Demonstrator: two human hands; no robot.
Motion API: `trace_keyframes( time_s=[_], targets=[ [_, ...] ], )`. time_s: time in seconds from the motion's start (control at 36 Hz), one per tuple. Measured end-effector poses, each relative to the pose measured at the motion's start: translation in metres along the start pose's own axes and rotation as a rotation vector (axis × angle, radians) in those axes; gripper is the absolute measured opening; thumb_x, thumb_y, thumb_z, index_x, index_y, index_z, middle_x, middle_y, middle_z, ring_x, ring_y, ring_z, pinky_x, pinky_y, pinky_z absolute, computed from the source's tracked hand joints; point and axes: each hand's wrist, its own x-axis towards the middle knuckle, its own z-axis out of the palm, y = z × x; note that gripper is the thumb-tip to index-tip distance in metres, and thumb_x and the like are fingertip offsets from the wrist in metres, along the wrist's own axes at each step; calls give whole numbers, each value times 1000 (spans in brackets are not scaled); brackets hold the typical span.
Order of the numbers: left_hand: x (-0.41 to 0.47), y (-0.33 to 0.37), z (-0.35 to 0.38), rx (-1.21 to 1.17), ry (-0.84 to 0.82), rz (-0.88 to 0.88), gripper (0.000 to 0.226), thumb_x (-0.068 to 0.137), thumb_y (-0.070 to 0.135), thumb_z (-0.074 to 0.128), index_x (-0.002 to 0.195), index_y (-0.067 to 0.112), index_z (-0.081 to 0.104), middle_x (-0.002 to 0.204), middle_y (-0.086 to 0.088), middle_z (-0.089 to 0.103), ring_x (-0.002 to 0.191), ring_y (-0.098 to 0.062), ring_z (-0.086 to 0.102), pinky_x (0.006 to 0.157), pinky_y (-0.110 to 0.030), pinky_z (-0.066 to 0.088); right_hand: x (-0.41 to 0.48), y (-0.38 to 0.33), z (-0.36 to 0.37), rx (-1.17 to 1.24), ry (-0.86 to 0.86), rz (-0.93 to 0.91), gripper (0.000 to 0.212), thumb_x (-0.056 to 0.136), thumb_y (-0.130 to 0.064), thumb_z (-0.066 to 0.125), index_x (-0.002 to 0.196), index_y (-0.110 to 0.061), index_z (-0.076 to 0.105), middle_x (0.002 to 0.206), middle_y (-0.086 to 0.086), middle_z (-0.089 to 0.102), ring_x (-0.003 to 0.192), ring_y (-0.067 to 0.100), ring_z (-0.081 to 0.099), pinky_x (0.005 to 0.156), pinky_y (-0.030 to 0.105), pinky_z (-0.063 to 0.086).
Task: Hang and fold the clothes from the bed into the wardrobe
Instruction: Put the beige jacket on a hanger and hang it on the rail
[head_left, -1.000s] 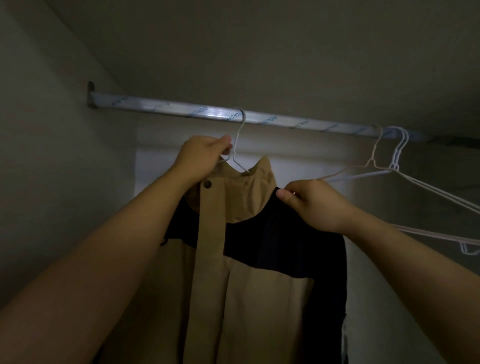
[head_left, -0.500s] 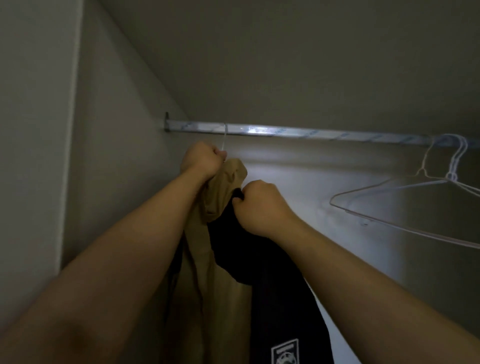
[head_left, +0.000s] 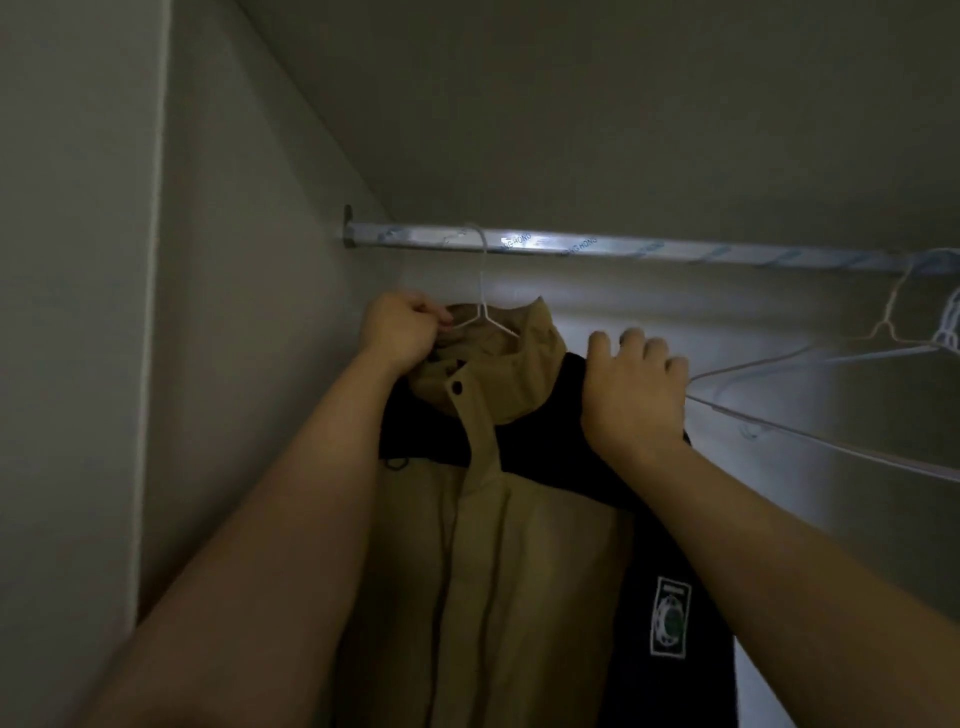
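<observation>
A tan and black jacket (head_left: 519, 545) hangs on a white wire hanger (head_left: 483, 312) whose hook is over the metal wardrobe rail (head_left: 675, 249), near the rail's left end. My left hand (head_left: 402, 332) pinches the hanger's left arm at the jacket's collar. On the jacket's black right shoulder rests my right hand (head_left: 634, 384), fingers loosely bent over the fabric. A white patch shows on the jacket's black sleeve at lower right.
Empty wire hangers (head_left: 883, 353) hang on the rail at the far right, reaching toward my right hand. The wardrobe's left side wall (head_left: 249, 312) is close to the jacket. The top panel is just above the rail.
The jacket has turned from edge-on to face me again. My right hand has slid right along the shoulder and loosened its grip. The hanger sits near the rail's left end.
</observation>
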Motion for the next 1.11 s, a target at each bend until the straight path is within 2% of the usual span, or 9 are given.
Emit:
trace_keyframes(
  time_s=[0.14,0.25,0.31,0.42,0.5,0.64,0.81,0.92,1.11],
  targets=[
    [-38,-16,-5,408,-197,219,43,78,11,67,97,49,74,119,6,70,116,-20,59,104,-39,47,0,-27,1,157,272,-469,67,77,-7,60,142,-11,44,145,17,43,104,36,53,77,44,43],
    [-46,-33,-14,407,-274,221,42,79,8,65,109,35,76,108,0,73,101,-24,66,92,-42,54,4,-46,1,335,76,-640,88,76,-11,62,155,-23,25,159,0,30,121,27,50,96,47,42],
    [-46,-42,-21,425,-218,230,30,81,25,68,107,38,75,104,5,75,100,-20,68,95,-40,51,6,-51,1,334,30,-681,82,81,-24,54,155,-30,21,158,-4,33,118,24,51,95,47,41],
    [-43,-56,-25,201,-134,241,15,80,31,80,96,32,79,92,11,77,90,-7,71,94,-39,55,10,-56,4,470,-36,-637,61,88,-45,40,149,-39,31,144,-9,45,121,19,51,96,46,40],
    [-47,-55,-22,160,-152,268,17,80,34,79,83,50,75,83,22,74,81,3,69,84,-31,56,11,-54,12,498,23,-594,52,95,-59,43,142,-37,42,128,-7,53,110,17,56,90,43,46],
    [-57,-50,-21,-25,-263,210,20,93,29,69,81,45,74,76,23,72,68,7,66,61,-9,44,12,-55,30,429,98,-538,37,95,-57,50,116,-27,53,106,-5,60,93,18,60,82,40,45],
    [-66,-46,-26,-178,-393,165,27,76,45,82,101,35,75,87,5,77,85,-10,72,77,-20,57,13,-62,37,395,154,-461,36,94,-56,46,96,-21,54,92,0,61,80,23,60,79,41,42],
    [-65,-47,-18,-76,-307,217,36,69,24,91,93,41,70,72,21,71,66,5,65,62,-11,49,13,-63,36,400,159,-435,35,96,-54,47,95,-19,54,91,1,62,80,24,60,79,40,40],
    [-65,-50,-11,-124,-219,230,27,74,22,88,94,35,75,77,5,75,69,-3,68,62,-17,50,10,-62,37,394,227,-438,32,98,-47,50,90,-17,54,83,4,62,70,27,59,73,39,41]
  ],
)
